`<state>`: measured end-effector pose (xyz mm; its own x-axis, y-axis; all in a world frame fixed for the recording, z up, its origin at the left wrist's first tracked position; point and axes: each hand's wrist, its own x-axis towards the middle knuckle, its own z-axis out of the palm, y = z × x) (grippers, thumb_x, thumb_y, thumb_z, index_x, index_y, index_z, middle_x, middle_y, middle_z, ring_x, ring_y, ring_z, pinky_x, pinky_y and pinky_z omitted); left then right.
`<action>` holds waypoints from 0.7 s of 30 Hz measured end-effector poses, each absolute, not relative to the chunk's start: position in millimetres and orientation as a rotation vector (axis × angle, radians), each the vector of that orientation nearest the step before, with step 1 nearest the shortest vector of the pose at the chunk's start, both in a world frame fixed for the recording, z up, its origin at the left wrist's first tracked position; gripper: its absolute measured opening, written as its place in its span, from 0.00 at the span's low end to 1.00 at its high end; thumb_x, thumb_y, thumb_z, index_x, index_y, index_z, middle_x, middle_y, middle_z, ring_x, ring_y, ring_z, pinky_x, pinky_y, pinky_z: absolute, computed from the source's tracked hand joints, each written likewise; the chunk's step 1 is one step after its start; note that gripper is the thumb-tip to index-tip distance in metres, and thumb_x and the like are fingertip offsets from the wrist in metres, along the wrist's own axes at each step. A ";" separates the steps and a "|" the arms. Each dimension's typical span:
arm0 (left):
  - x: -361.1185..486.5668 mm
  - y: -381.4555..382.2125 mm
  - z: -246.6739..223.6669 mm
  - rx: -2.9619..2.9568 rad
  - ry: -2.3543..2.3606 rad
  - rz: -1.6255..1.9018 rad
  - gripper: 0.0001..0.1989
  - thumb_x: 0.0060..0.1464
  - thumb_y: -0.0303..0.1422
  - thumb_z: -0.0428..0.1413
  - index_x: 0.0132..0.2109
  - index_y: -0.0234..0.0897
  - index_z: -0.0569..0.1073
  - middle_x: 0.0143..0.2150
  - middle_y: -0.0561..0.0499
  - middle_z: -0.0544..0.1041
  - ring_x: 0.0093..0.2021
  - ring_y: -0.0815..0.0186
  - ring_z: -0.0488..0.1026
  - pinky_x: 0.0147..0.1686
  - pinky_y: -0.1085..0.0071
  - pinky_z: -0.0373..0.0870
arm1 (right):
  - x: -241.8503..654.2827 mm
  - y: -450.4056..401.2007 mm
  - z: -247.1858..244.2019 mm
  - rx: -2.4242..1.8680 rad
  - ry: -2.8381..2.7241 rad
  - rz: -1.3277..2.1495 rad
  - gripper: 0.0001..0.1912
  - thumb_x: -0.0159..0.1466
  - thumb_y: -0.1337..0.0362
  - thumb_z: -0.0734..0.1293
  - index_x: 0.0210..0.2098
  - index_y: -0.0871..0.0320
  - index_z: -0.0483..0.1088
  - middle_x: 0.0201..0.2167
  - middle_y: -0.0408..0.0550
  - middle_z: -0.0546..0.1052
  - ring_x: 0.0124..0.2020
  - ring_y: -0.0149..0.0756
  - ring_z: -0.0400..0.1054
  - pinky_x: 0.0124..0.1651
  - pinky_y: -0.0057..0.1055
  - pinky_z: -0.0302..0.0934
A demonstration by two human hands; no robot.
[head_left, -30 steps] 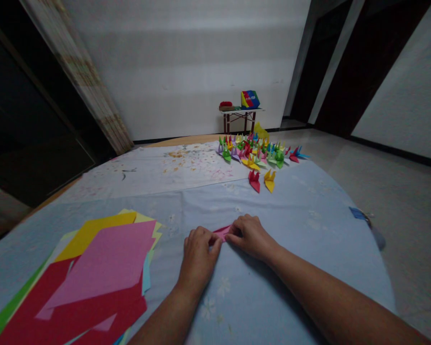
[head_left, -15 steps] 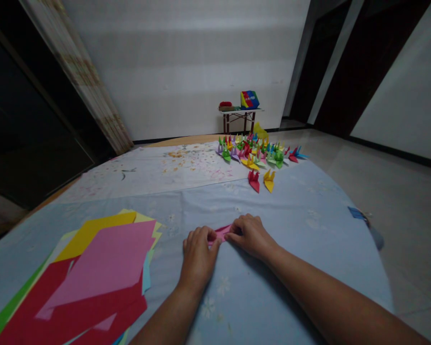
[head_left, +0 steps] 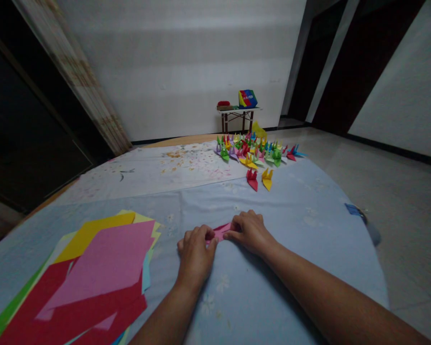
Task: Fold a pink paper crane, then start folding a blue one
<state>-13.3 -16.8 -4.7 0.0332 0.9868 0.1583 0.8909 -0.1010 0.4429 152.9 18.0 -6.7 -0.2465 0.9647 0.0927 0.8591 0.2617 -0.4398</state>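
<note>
Between my two hands a small piece of folded pink paper (head_left: pixel 221 232) rests on the light blue tablecloth. My left hand (head_left: pixel 197 247) grips its left end, thumb and fingers pinched together. At the right end my right hand (head_left: pixel 248 231) pinches the paper too. The fingers cover both ends, so only the middle and the upper edge show. Beyond my hands stand a red paper crane (head_left: pixel 252 179) and a yellow paper crane (head_left: pixel 267 179), side by side.
On the left lies a stack of coloured paper sheets (head_left: pixel 107 261). Several folded cranes (head_left: pixel 249 152) crowd the table's far right. A small stand (head_left: pixel 239 113) with a multicoloured box (head_left: pixel 247 98) is by the wall. A blue object (head_left: pixel 352 209) shows at the table's right edge.
The camera view has shifted slightly. My left hand has moved a little left along the pink paper, and slightly more of the paper shows; both hands still hold it.
</note>
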 end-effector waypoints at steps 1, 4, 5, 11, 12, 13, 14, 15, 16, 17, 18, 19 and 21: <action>-13.8 -16.9 -4.1 2.082 1.943 0.624 0.02 0.50 0.32 0.53 0.34 0.41 0.69 0.34 0.52 0.74 0.40 0.60 0.66 0.39 0.63 0.55 | 154.6 18.5 -6.7 -1.683 -2.197 0.426 0.21 0.56 0.44 0.61 0.27 0.56 0.71 0.29 0.47 0.71 0.37 0.39 0.59 0.36 0.33 0.44; -15.3 -16.7 -2.7 2.074 1.942 0.607 0.02 0.50 0.31 0.53 0.34 0.41 0.69 0.34 0.53 0.74 0.40 0.60 0.66 0.40 0.64 0.55 | 162.6 20.8 -6.7 -1.727 -2.191 0.417 0.19 0.55 0.45 0.63 0.27 0.55 0.71 0.29 0.47 0.72 0.37 0.40 0.59 0.35 0.32 0.44; -15.9 -16.4 -2.4 2.071 1.934 0.607 0.02 0.50 0.31 0.53 0.33 0.41 0.69 0.34 0.53 0.74 0.40 0.61 0.67 0.40 0.64 0.55 | 166.2 21.8 -6.8 -1.742 -2.186 0.416 0.19 0.54 0.45 0.64 0.27 0.55 0.71 0.30 0.47 0.72 0.37 0.40 0.59 0.35 0.32 0.44; -18.9 -14.4 -0.1 2.033 1.880 0.621 0.03 0.48 0.30 0.53 0.33 0.41 0.70 0.34 0.53 0.75 0.39 0.60 0.67 0.40 0.63 0.56 | 187.3 26.4 -6.1 -1.772 -2.192 0.402 0.13 0.56 0.52 0.65 0.28 0.56 0.71 0.29 0.46 0.72 0.37 0.39 0.60 0.35 0.32 0.45; -18.9 -14.3 0.4 2.027 1.879 0.625 0.03 0.48 0.30 0.53 0.33 0.41 0.70 0.34 0.54 0.75 0.40 0.60 0.68 0.40 0.63 0.55 | 188.4 26.2 -5.6 -1.740 -2.188 0.396 0.12 0.56 0.53 0.66 0.28 0.56 0.71 0.29 0.46 0.72 0.37 0.39 0.60 0.36 0.32 0.45; -18.9 -14.2 0.7 2.022 1.877 0.626 0.03 0.48 0.30 0.53 0.33 0.41 0.70 0.34 0.54 0.75 0.40 0.60 0.68 0.40 0.63 0.55 | 188.2 25.8 -4.9 -1.696 -2.176 0.390 0.11 0.57 0.54 0.65 0.28 0.56 0.70 0.29 0.45 0.72 0.37 0.38 0.59 0.36 0.32 0.45; -18.9 -14.2 0.9 2.016 1.876 0.630 0.03 0.48 0.30 0.53 0.33 0.41 0.70 0.34 0.54 0.75 0.40 0.60 0.68 0.41 0.63 0.55 | 186.5 25.0 -4.2 -1.646 -2.158 0.382 0.11 0.57 0.54 0.65 0.28 0.56 0.70 0.29 0.45 0.71 0.37 0.37 0.59 0.37 0.32 0.46; -18.8 -14.2 0.8 2.011 1.874 0.637 0.04 0.48 0.29 0.53 0.34 0.41 0.70 0.34 0.54 0.75 0.40 0.60 0.68 0.41 0.63 0.55 | 183.4 24.0 -3.6 -1.597 -2.137 0.372 0.12 0.58 0.54 0.64 0.28 0.56 0.70 0.29 0.45 0.71 0.37 0.36 0.59 0.38 0.32 0.46; -18.8 -14.2 0.3 2.005 1.870 0.646 0.06 0.48 0.29 0.53 0.36 0.42 0.70 0.34 0.53 0.75 0.40 0.60 0.68 0.41 0.63 0.56 | 179.2 22.8 -3.0 -1.555 -2.119 0.361 0.13 0.58 0.53 0.64 0.28 0.56 0.70 0.29 0.45 0.71 0.37 0.36 0.59 0.39 0.33 0.46; -18.9 -14.2 -0.4 2.001 1.866 0.658 0.08 0.49 0.29 0.53 0.39 0.42 0.70 0.35 0.53 0.75 0.40 0.60 0.67 0.41 0.63 0.56 | 174.2 21.6 -2.6 -1.519 -2.113 0.349 0.14 0.57 0.52 0.64 0.28 0.57 0.69 0.29 0.45 0.71 0.37 0.36 0.59 0.39 0.33 0.46; -19.1 -14.2 -1.4 1.998 1.862 0.667 0.11 0.49 0.29 0.53 0.42 0.43 0.69 0.35 0.53 0.75 0.41 0.60 0.67 0.41 0.63 0.56 | 168.9 20.4 -2.6 -1.488 -2.130 0.337 0.15 0.57 0.50 0.65 0.28 0.56 0.69 0.29 0.45 0.71 0.38 0.37 0.58 0.40 0.33 0.46; -19.4 -14.2 -2.4 1.999 1.859 0.672 0.14 0.49 0.30 0.53 0.45 0.44 0.68 0.35 0.53 0.75 0.41 0.60 0.67 0.41 0.62 0.56 | 164.0 19.5 -2.8 -1.471 -2.160 0.330 0.15 0.56 0.50 0.65 0.29 0.56 0.69 0.30 0.45 0.71 0.38 0.37 0.58 0.40 0.33 0.46; -20.4 -14.2 -4.3 2.024 1.848 0.664 0.17 0.50 0.30 0.52 0.49 0.45 0.68 0.37 0.52 0.75 0.42 0.59 0.67 0.42 0.62 0.55 | 157.2 18.6 -4.1 -1.476 -2.222 0.353 0.15 0.54 0.50 0.66 0.29 0.56 0.69 0.30 0.46 0.71 0.38 0.38 0.58 0.38 0.33 0.45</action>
<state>-20.4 -14.2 -4.3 0.0552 0.9910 0.1217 0.8419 -0.1118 0.5279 157.2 18.6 -4.1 -0.3285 0.9179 0.2226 0.8038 0.3954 -0.4445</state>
